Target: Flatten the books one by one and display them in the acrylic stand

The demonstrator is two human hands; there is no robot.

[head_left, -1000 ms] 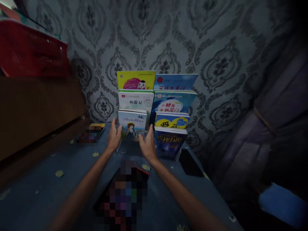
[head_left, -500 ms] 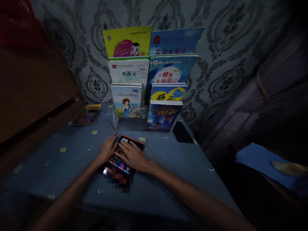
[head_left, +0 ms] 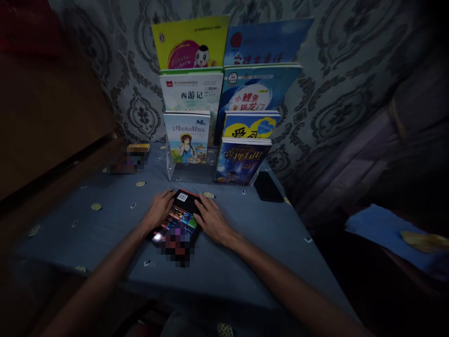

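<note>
A dark book [head_left: 186, 204] lies on the cloth-covered table, with a barcode, small colourful pictures and an orange-red top edge. Part of its lower cover is blurred by pixels. My left hand [head_left: 160, 208] rests along the book's left edge, fingers stretched out toward its upper corner. On the opposite side, my right hand [head_left: 212, 219] lies with fingers apart, its fingertips touching the right edge. Behind the book stands a clear rack [head_left: 191, 171] of children's books, among them a white book with a girl [head_left: 188, 140] and a dark blue book [head_left: 242, 161].
A black phone-like slab [head_left: 268, 187] lies right of the rack. At the back left is a partly pixelated book with a yellow top [head_left: 138, 149]. A brown box-like panel [head_left: 45, 126] borders the left side; a blue cloth [head_left: 377, 229] lies beyond the right edge.
My right hand has slid off the middle of the dark book to its right edge, uncovering the barcode and pictures. My left hand stays by the left edge. The view has tilted slightly.
</note>
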